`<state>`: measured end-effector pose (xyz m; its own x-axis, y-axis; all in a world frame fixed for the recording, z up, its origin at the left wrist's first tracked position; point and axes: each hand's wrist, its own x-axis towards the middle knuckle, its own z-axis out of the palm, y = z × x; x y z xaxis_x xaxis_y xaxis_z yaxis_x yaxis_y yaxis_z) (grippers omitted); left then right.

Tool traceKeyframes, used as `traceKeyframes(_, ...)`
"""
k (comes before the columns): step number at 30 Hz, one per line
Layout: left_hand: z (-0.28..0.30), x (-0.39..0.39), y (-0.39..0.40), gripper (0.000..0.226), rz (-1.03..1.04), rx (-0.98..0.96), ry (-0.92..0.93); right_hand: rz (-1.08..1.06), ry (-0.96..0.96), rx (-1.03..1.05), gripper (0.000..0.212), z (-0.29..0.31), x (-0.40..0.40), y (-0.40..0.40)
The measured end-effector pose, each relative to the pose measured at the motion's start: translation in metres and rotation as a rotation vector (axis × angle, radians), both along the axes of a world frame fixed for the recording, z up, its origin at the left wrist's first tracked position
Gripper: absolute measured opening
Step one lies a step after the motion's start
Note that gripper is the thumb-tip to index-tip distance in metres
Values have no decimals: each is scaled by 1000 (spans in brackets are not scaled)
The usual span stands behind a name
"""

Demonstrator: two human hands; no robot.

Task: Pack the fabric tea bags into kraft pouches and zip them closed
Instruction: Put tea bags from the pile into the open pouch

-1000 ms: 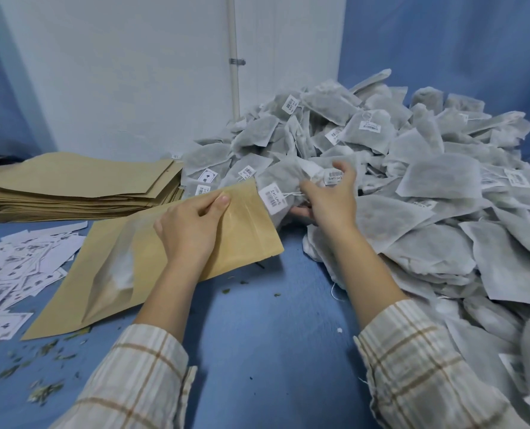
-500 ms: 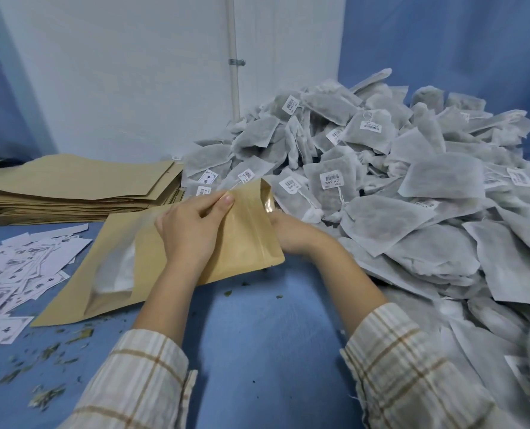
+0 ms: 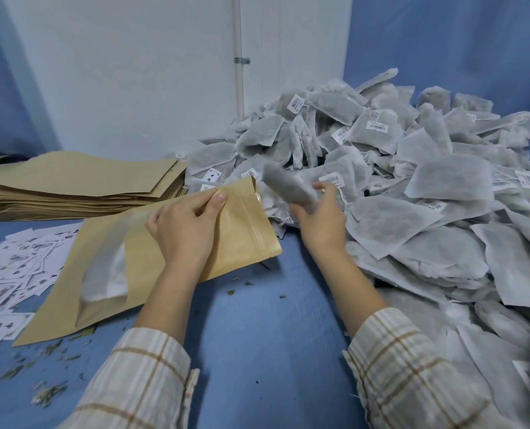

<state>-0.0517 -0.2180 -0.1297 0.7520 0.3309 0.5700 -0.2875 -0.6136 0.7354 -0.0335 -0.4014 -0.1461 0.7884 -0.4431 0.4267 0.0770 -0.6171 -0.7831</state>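
A kraft pouch [image 3: 242, 239] with a clear window lies on the blue table, its zip mouth pointing right. White tea bag fabric shows through the window. My left hand [image 3: 184, 226] holds the pouch near its mouth, thumb on the upper lip. My right hand [image 3: 319, 218] grips a grey fabric tea bag [image 3: 284, 185], blurred by motion, just right of the pouch mouth. A big heap of fabric tea bags [image 3: 428, 187] with barcode tags fills the right side.
A stack of flat kraft pouches [image 3: 78, 187] lies at the back left. Loose printed paper labels [image 3: 13, 274] are spread at the left edge. Tea leaf crumbs [image 3: 50, 391] litter the blue table [image 3: 273, 351]. A white wall with a pipe stands behind.
My right hand came out from behind the pouch mouth and now holds a tea bag beside it. My left hand stayed on the pouch.
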Motion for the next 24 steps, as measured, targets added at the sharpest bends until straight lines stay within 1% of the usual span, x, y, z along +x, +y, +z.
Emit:
traceKeyframes(1, 0, 0, 1, 22, 10, 1, 4, 15, -51, 105, 50, 4, 0, -1)
traceKeyframes(3, 0, 0, 4, 22, 27, 6, 6, 69, -95, 323, 42, 11, 1, -3)
traceKeyframes(5, 1, 1, 5, 22, 39, 7, -4, 163, -101, 584, 23, 18, -2, -2)
traceKeyframes(6, 2, 0, 5, 21, 46, 6, -12, 203, -81, 657, 16, 20, -3, -2)
traceKeyframes(7, 3, 0, 5, 21, 54, 6, -18, 248, -51, 673, 15, 21, -5, -1)
traceKeyframes(9, 4, 0, 6, 20, 60, 11, -39, 409, 39, 603, 22, 24, -10, 2)
traceKeyframes(10, 4, 0, 5, 20, 31, 8, -48, 518, 116, 511, 23, 25, -12, 5)
traceKeyframes(11, 4, 0, 4, 17, -37, -5, -55, 619, 205, 369, 22, 28, -15, 11)
traceKeyframes(12, 5, -1, 1, 13, -130, -19, -58, 680, 293, 185, 18, 29, -18, 16)
traceKeyframes(13, 5, -3, -4, 9, -221, -18, -58, 690, 363, -3, 13, 31, -19, 23)
traceKeyframes(14, 5, -5, -8, 9, -278, 2, -63, 663, 407, -144, 12, 30, -18, 28)
traceKeyframes(15, 6, -6, -12, 10, -302, 26, -67, 615, 443, -239, 16, 29, -17, 32)
traceKeyframes(17, 5, -7, -15, 9, -283, 34, -72, 492, 481, -311, 24, 27, -16, 37)
traceKeyframes(18, 5, -7, -15, 9, -270, 23, -71, 488, 449, -244, 26, 26, -15, 37)
traceKeyframes(19, 5, -6, -14, 10, -259, 6, -72, 543, 405, -80, 25, 24, -15, 38)
traceKeyframes(20, 5, -5, -13, 9, -236, -1, -76, 635, 389, 159, 22, 24, -17, 40)
traceKeyframes(21, 5, -4, -11, 10, -198, 3, -80, 729, 388, 335, 17, 24, -18, 40)
traceKeyframes(22, 5, -3, -9, 13, -148, 14, -79, 814, 370, 388, 13, 24, -18, 40)
traceKeyframes(24, 4, -2, -5, 19, -61, 0, -51, 918, 322, 416, 18, 20, -15, 37)
